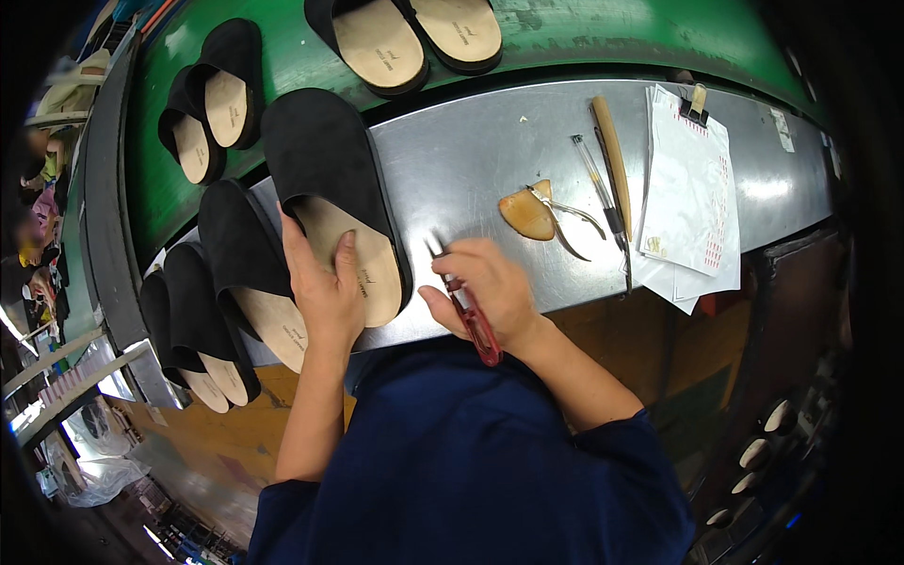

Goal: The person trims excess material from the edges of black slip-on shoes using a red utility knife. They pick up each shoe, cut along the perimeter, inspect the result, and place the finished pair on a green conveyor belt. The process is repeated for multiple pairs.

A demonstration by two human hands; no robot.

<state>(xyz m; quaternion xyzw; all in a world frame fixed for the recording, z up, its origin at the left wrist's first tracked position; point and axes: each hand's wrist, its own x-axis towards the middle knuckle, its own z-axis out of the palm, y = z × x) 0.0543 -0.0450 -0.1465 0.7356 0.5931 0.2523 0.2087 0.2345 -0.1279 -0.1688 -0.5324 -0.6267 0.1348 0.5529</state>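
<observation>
My left hand (pixel 328 306) grips a black slide slipper (pixel 325 141) with a beige footbed. Its thumb lies on the footbed and the other fingers go along the slipper's left side, partly hidden. The slipper's toe points away from me. Just to its right, my right hand (pixel 499 292) is closed round a red-handled tool (pixel 478 330) with a thin dark tip. That tip is blurred and apart from the slipper, so its kind is unclear. Another black slipper (pixel 240 235) lies close against the left side of the held one.
The metal table (pixel 452 151) bears nippers (pixel 565 212) on an amber piece (pixel 523 218), a pen (pixel 595 174), a wooden stick (pixel 612 151) and clipped papers (pixel 687 188). More slippers (pixel 202 311) sit at the left. Beyond, a green surface (pixel 584 38) carries slipper pairs (pixel 226 85).
</observation>
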